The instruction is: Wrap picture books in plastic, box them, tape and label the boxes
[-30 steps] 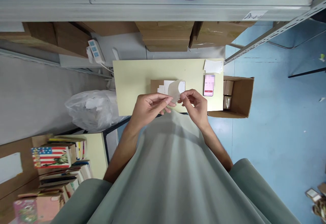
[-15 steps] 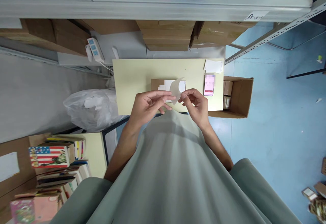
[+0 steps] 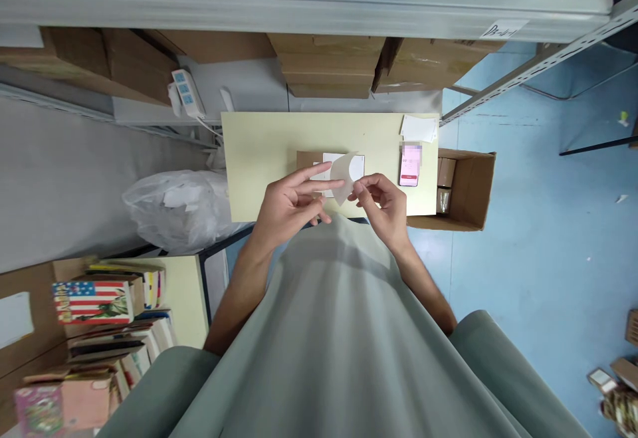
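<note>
A thin, curled pale sheet (image 3: 341, 176) is pinched at its right edge between the thumb and fingers of my right hand (image 3: 381, 207). My left hand (image 3: 289, 205) has its fingers spread, with one fingertip at the sheet's left side and nothing gripped. Beneath the hands, a brown cardboard piece (image 3: 305, 159) with white paper (image 3: 357, 167) on it lies on the pale yellow table (image 3: 259, 152); the fingers partly cover both.
A phone (image 3: 409, 165) and white cards (image 3: 419, 128) lie at the table's right end. Beside it stands an open cardboard box (image 3: 471, 189). A plastic bag (image 3: 179, 209) and books (image 3: 94, 302) are at left. A shelf (image 3: 299, 12) crosses above the table's far side.
The fingers of my left hand have spread apart and come off the sheet's near face. My right hand keeps its pinch in the same place. The view has shifted slightly.
</note>
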Action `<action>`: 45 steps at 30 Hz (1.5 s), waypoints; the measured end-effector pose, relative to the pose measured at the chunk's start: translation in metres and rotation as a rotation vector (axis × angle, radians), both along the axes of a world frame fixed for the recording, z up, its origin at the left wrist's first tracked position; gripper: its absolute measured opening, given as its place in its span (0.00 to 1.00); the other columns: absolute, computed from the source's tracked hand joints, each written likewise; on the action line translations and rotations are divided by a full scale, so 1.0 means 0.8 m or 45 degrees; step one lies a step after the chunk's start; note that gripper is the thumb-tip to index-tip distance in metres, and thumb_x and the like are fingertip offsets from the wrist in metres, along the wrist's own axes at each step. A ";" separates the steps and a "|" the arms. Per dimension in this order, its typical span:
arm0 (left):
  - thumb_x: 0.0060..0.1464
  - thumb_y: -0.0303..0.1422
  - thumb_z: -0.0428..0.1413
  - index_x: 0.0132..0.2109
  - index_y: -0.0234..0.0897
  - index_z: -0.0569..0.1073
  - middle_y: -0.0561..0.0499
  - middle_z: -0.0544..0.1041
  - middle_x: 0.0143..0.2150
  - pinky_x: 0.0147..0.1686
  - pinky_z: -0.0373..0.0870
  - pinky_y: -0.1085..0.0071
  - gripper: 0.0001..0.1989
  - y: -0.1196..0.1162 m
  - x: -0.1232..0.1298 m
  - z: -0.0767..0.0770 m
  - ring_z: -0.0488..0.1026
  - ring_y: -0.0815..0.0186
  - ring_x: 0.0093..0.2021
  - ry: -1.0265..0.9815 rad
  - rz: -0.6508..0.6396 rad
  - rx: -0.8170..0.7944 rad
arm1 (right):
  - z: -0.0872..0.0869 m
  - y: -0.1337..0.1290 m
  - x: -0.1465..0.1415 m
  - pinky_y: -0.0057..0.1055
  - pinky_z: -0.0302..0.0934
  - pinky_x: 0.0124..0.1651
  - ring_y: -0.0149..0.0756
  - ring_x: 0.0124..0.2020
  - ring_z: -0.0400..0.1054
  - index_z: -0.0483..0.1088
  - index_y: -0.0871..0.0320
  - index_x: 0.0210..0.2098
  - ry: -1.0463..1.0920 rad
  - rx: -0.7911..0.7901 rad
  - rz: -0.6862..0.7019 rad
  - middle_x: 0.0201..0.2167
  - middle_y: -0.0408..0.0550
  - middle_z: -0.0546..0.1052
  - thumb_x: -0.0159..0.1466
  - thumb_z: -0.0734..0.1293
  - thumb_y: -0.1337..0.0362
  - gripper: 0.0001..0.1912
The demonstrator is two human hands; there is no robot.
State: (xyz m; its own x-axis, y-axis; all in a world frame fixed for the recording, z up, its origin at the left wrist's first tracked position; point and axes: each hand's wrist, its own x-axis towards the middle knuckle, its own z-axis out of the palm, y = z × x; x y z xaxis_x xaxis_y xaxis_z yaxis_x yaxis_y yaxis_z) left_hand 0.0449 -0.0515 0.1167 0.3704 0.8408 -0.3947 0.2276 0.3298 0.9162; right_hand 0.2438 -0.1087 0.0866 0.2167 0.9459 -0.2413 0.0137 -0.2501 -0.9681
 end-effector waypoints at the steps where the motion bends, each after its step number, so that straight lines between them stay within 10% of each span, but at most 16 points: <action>1: 0.58 0.45 0.69 0.69 0.41 0.77 0.39 0.88 0.54 0.25 0.76 0.72 0.34 -0.001 -0.001 -0.001 0.81 0.67 0.26 0.000 0.001 0.014 | 0.000 -0.001 0.000 0.36 0.74 0.40 0.38 0.37 0.80 0.75 0.51 0.39 0.001 0.000 0.002 0.36 0.44 0.81 0.70 0.72 0.37 0.24; 8: 0.64 0.54 0.65 0.58 0.41 0.84 0.48 0.87 0.37 0.29 0.78 0.70 0.26 -0.009 -0.003 -0.016 0.82 0.64 0.29 0.052 0.164 0.084 | -0.003 -0.006 -0.002 0.37 0.74 0.39 0.39 0.37 0.80 0.75 0.51 0.39 -0.019 0.002 0.014 0.34 0.44 0.80 0.71 0.72 0.38 0.23; 14: 0.62 0.52 0.67 0.63 0.40 0.81 0.40 0.87 0.55 0.54 0.83 0.57 0.29 -0.019 -0.002 -0.016 0.87 0.52 0.53 0.023 0.196 0.151 | -0.004 -0.012 -0.006 0.37 0.74 0.39 0.39 0.37 0.80 0.75 0.51 0.39 -0.004 0.003 0.014 0.35 0.44 0.80 0.71 0.72 0.39 0.21; 22: 0.66 0.53 0.64 0.29 0.40 0.79 0.49 0.84 0.28 0.45 0.83 0.65 0.24 -0.037 0.001 -0.019 0.86 0.58 0.38 0.223 0.279 0.251 | -0.003 -0.017 -0.014 0.35 0.73 0.39 0.38 0.37 0.80 0.75 0.52 0.39 0.036 0.006 0.026 0.34 0.43 0.80 0.71 0.73 0.39 0.22; 37: 0.66 0.39 0.64 0.52 0.43 0.81 0.46 0.86 0.58 0.57 0.83 0.59 0.11 -0.041 0.007 -0.032 0.85 0.57 0.55 0.152 0.110 0.596 | -0.005 -0.022 -0.014 0.34 0.72 0.39 0.37 0.37 0.80 0.75 0.52 0.39 0.113 0.003 -0.003 0.34 0.43 0.80 0.71 0.73 0.41 0.21; 45: 0.57 0.42 0.73 0.46 0.45 0.72 0.48 0.87 0.52 0.65 0.77 0.49 0.19 -0.045 0.014 -0.040 0.82 0.51 0.63 0.310 0.080 0.624 | -0.007 -0.017 -0.013 0.34 0.71 0.37 0.35 0.34 0.77 0.75 0.52 0.39 0.135 -0.016 -0.002 0.33 0.42 0.79 0.70 0.73 0.43 0.19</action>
